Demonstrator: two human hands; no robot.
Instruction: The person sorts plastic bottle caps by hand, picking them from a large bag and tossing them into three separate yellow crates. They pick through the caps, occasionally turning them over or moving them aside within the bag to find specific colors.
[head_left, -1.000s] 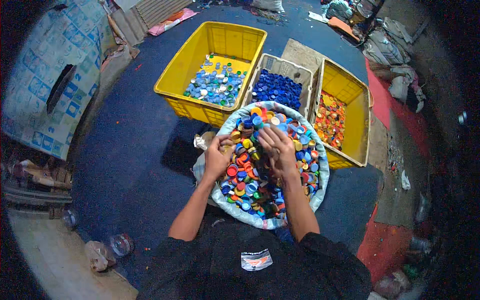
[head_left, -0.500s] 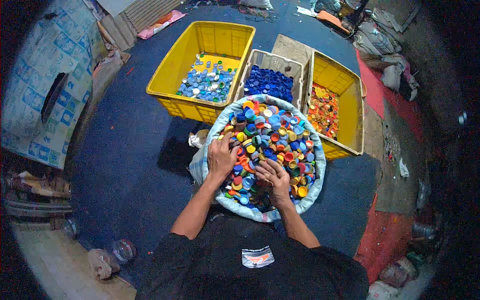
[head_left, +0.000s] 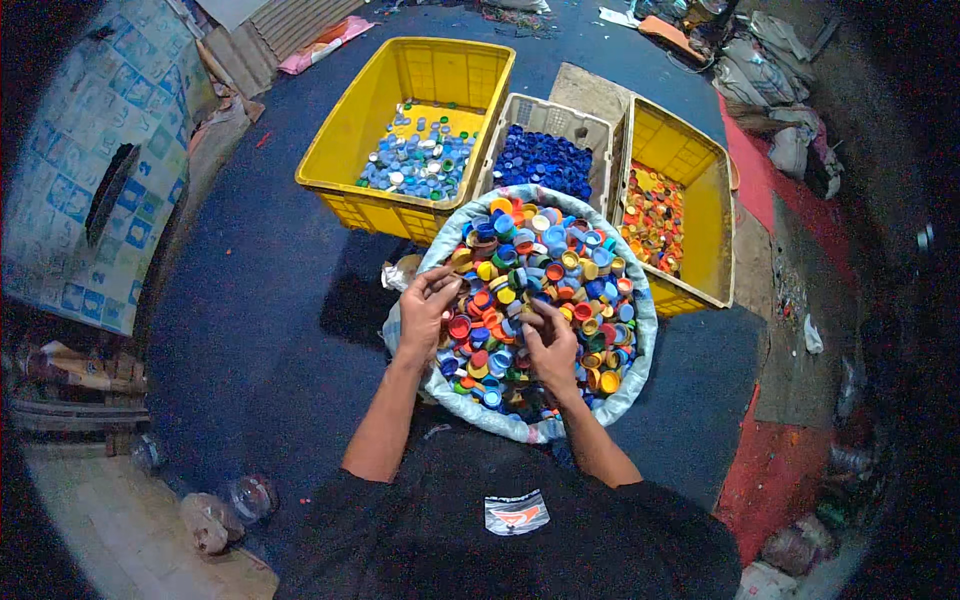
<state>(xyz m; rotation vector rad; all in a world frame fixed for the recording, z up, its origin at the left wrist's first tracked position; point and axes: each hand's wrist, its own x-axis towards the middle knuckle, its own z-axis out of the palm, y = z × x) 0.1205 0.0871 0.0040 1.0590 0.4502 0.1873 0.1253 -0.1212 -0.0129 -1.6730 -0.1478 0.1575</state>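
Note:
A round sack (head_left: 645,370) with a rolled pale-blue rim stands in front of me, heaped with plastic bottle caps (head_left: 497,330) of many colours. Over the heap's left edge is my left hand (head_left: 425,315), its fingers bent toward the thumb; anything between them is too small to name. My right hand (head_left: 553,352) reaches into the middle of the caps with fingers and thumb curled in. Whatever its fingertips grip is hidden among the caps.
Behind the sack stand a large yellow crate (head_left: 345,140) with light-blue, white and green caps, a white crate (head_left: 600,135) with dark-blue caps, and a yellow crate (head_left: 710,225) with orange and red caps. Bundled sacks (head_left: 765,75) lie far right.
My left hand has drawn back left toward the sack's rim, uncovering some red caps. The right hand's fingers have curled in over the caps. The whole view has shifted slightly.

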